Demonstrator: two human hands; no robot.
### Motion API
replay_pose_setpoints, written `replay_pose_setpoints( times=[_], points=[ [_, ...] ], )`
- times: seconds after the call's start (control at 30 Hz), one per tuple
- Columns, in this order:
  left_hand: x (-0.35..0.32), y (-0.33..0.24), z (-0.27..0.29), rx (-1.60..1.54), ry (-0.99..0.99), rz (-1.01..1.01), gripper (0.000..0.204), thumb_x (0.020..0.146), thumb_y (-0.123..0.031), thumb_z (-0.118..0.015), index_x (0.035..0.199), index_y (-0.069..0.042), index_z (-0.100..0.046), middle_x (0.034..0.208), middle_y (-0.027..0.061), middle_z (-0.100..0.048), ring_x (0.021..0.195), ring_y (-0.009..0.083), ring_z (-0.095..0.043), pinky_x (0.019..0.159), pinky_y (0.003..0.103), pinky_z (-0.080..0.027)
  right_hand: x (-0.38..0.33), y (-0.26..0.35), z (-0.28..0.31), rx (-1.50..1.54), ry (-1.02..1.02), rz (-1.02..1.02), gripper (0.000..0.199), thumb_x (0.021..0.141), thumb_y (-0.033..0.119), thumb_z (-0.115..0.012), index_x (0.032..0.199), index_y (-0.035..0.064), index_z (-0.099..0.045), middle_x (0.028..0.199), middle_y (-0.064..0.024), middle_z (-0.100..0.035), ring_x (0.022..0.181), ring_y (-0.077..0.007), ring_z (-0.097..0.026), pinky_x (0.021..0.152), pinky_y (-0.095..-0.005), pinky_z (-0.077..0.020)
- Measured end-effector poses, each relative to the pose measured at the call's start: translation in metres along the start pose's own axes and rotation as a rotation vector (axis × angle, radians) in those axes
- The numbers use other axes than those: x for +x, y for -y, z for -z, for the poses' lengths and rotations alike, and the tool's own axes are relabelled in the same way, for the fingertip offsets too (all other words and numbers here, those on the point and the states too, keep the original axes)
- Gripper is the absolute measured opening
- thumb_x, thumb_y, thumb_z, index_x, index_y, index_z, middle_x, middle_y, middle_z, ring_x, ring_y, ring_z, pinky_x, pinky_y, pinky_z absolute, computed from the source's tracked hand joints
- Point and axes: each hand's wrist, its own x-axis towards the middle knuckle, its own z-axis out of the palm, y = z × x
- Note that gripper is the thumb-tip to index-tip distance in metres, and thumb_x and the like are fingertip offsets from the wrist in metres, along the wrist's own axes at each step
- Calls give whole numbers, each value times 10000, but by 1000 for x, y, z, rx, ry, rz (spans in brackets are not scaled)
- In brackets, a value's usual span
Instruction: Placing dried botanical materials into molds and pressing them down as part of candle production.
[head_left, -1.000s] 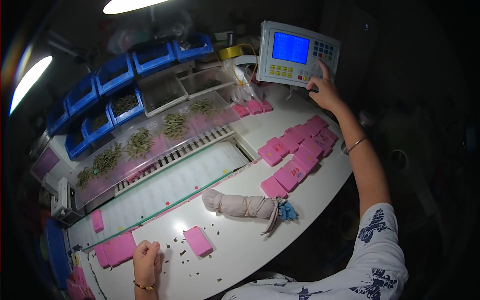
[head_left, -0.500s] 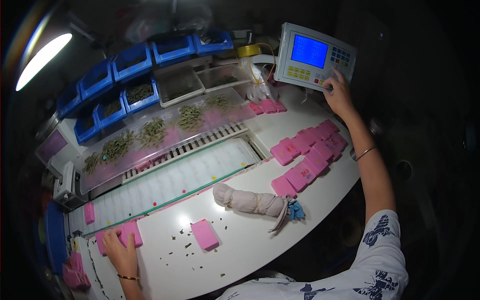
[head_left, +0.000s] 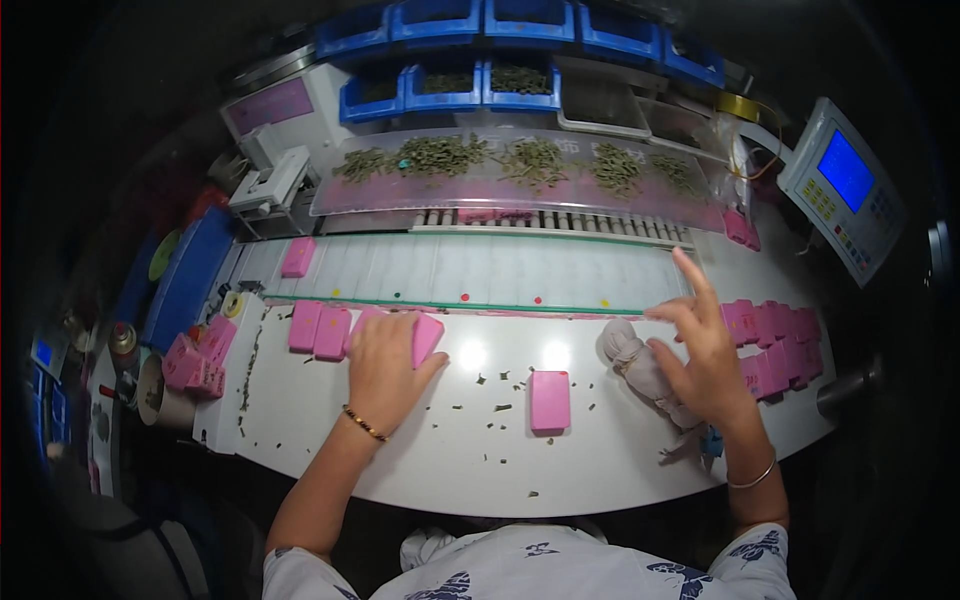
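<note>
My left hand [head_left: 385, 365] rests over a row of pink boxes on the white table, its fingers and thumb around a tilted pink box [head_left: 428, 338]. Two more pink boxes, among them an upright one [head_left: 305, 327], show left of it; another is partly hidden behind the fingers. My right hand [head_left: 700, 350] is raised with fingers apart, holding nothing, over a tied grey cloth bundle [head_left: 640, 372]. Between the hands a single pink box [head_left: 550, 400] lies among green leaf crumbs. Beyond them runs a white segmented conveyor [head_left: 400, 265], with a pink box [head_left: 298, 257] at its left end.
A clear plastic sheet [head_left: 480, 195] bears several heaps of dried green stalks. Blue bins [head_left: 520, 85] stand behind. At right are a control panel [head_left: 850, 185] with a blue screen and stacked pink boxes [head_left: 775, 360]. More pink packets [head_left: 195, 360] sit at left.
My right hand has left the control panel's keys and come down to the cloth bundle. My left hand now grasps a box at the right of the row. The view has swung left.
</note>
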Motion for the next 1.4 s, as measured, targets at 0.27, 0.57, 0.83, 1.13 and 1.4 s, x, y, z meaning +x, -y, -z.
replay_pose_setpoints(
  times=[0.27,0.57,0.83,1.13,1.4],
  points=[
    [4,-7,8,-194,94,-1,544,818,-218,-768,1269,-9,-545,1122,143,-619,1020,291,-605,833,395,-519,-14,53,-38,304,132,16,343,779,31,-748,1101,17,-629,1482,-210,-391,948,-243,-644,760,-332,-540],
    [-10,-83,32,-1128,330,-59,806,744,6,-798,1459,-31,-427,1237,81,-470,1185,183,-525,992,316,-527,-9,76,-69,932,183,-269,598,800,117,-793,1319,71,-500,1271,-87,-494,1112,-174,-515,798,-283,-487],
    [-1,-74,28,-1227,431,-204,828,721,103,-729,1473,-66,-427,1142,79,-437,1120,204,-528,1034,363,-512,-10,86,-66,702,95,22,521,817,29,-706,1296,38,-501,1219,-143,-550,1032,-281,-605,803,-350,-533],
    [-9,-73,26,-1455,409,89,776,788,60,-747,1470,-36,-391,1221,61,-473,1155,142,-523,999,300,-479,-13,76,-74,857,53,-249,455,959,-2,-535,1404,-26,-447,1298,-188,-564,1079,-262,-636,918,-350,-535],
    [-15,-86,7,-1395,1,-61,561,774,51,-767,1228,-59,-456,1283,97,-431,1274,186,-450,1023,340,-459,-7,85,-77,1335,-157,-449,465,1008,-35,-410,1469,-56,-347,1426,-206,-477,1248,-198,-534,1028,-316,-471]
  ],
)
